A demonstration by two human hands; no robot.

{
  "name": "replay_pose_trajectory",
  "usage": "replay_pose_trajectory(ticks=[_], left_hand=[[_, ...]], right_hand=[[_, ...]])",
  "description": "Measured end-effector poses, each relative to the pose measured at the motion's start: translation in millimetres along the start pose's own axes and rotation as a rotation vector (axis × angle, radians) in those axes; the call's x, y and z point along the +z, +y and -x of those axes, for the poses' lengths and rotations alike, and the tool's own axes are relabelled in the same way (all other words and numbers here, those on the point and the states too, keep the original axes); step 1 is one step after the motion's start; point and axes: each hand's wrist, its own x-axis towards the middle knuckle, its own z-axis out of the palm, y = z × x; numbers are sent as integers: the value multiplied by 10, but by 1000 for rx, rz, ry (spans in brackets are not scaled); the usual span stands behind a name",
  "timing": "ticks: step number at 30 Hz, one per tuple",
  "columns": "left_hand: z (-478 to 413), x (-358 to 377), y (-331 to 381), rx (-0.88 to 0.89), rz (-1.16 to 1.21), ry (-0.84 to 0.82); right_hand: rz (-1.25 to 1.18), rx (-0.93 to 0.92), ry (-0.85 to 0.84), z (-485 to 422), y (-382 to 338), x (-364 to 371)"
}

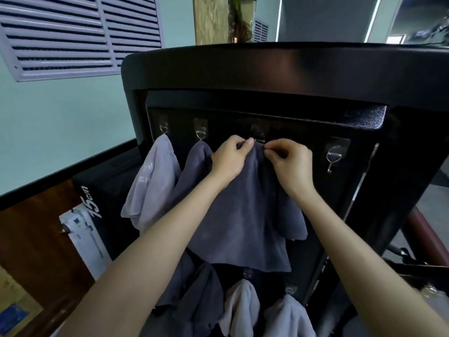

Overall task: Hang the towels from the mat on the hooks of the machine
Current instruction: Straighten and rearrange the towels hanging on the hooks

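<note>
Forearms: yours, bare, rising from the bottom edge and meeting at the middle of the machine [267, 69].
Left hand [229, 158]: your fingers [247, 144] are pinched on the top edge of the dark grey towel [243, 215].
Right hand [290, 162]: fingertips nipped on the same edge, just right of your left thumb.
Towel in hand: it hangs below your fingers, its top bunched right at the third hook [259, 137].
Hidden: that hook sits mostly behind cloth and fingertips, so you cannot tell whether the towel is on it.
Left of your fingers: two hooks carry a pale towel [150, 181] and a dark towel [196, 164], the dark one touching your left hand.
Right of your fingers: an empty hook [333, 156], with bare black panel around it.
Below your wrists: a lower row of hung towels [243, 310], cut off by the bottom edge.
</note>
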Motion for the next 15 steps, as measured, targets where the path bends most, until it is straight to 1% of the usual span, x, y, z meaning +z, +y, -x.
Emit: replay_pose_trajectory(ticks=[2, 4, 6, 7, 9, 11, 13, 15], left_hand=[[-10, 91, 0, 23, -90, 125], [21, 135, -20, 67, -128, 297], [24, 117, -65, 71, -173, 427], [12, 97, -90, 64, -212, 454], [-12, 79, -119, 110, -244, 447], [13, 113, -104, 191, -170, 408], [66, 178, -94, 195, -100, 374], [113, 206, -109, 166, -91, 350]], right_hand=[[106, -90, 112, 8, 33, 117], [231, -178, 176, 27, 83, 223], [349, -214, 226, 65, 131, 305], [402, -209, 254, 86, 146, 334], [518, -184, 316, 116, 175, 369], [617, -189, 331, 131, 186, 372], [638, -212, 306, 161, 213, 376], [581, -210, 237, 207, 222, 380]])
